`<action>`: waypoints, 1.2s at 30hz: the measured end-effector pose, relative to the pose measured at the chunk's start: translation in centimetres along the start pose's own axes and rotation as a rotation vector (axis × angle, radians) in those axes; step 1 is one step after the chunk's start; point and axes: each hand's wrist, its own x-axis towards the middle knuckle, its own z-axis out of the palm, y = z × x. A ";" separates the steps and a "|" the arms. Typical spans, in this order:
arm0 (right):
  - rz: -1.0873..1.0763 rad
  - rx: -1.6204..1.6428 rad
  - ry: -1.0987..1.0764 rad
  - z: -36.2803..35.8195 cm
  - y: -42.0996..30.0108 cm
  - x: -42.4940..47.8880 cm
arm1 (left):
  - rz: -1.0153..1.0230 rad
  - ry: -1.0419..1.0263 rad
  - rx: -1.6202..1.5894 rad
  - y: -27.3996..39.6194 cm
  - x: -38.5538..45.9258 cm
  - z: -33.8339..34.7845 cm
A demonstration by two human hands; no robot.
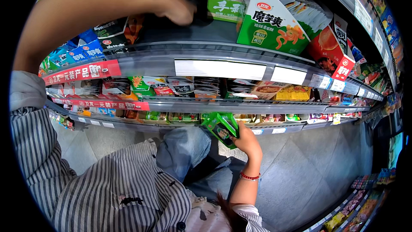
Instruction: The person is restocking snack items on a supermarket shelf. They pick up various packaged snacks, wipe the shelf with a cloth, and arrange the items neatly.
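Observation:
My right hand (248,140) grips a glossy green packet with dark panels (222,129) by its right side, in front of the lower shelves. Stretched over the upper shelf (190,35), my left hand (178,11) is blurred, and its fingers are lost against the dark back. Whether it holds anything cannot be seen. To the right of this hand stands a green carton (225,4). Nearer the shelf's front edge is a white and green display box (272,24), with upright snack sachets (305,11) inside.
Black display cartons (112,35) and blue ones (85,51) stand at the upper shelf's left. A red display box (333,48) leans at its right. Packed snack sachets (180,85) fill the shelf below. Grey floor tiles (299,161) extend behind my right arm.

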 end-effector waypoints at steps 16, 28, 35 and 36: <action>0.040 -0.035 0.006 -0.4 0.2 -0.5 | -0.016 -0.261 0.525 -6.1 12.7 2.4; -0.002 -0.031 0.008 0.2 0.8 0.2 | 0.049 -0.373 0.523 -3.8 8.9 2.2; 0.000 -0.034 0.010 0.0 0.5 0.0 | 0.214 -0.054 0.445 -4.4 6.8 5.6; 0.012 -0.051 0.002 0.1 0.6 0.0 | 0.193 -0.163 0.496 -2.0 4.6 3.6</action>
